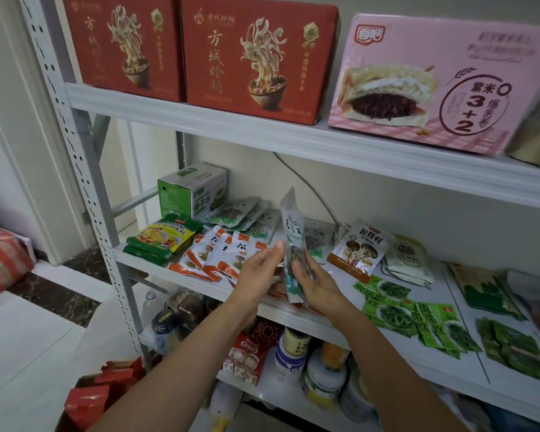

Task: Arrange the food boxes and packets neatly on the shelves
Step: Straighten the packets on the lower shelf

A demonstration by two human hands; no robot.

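Right hand [317, 283] grips a pale blue-and-white plastic pouch [291, 227] low down, thumb across its front. Pouch is upright, held just above the front of the white metal middle shelf [144, 264]. Left hand [258, 268] beside it, fingers straight, thumb tip at the pouch's left edge. Orange-and-white mushroom packets [214, 254] fanned to the left, bright green flat packets [412, 316] to the right. Green-and-white carton [190, 191] back left. Red noodle boxes [256, 57] and pink bread box [434, 85] on the shelf above.
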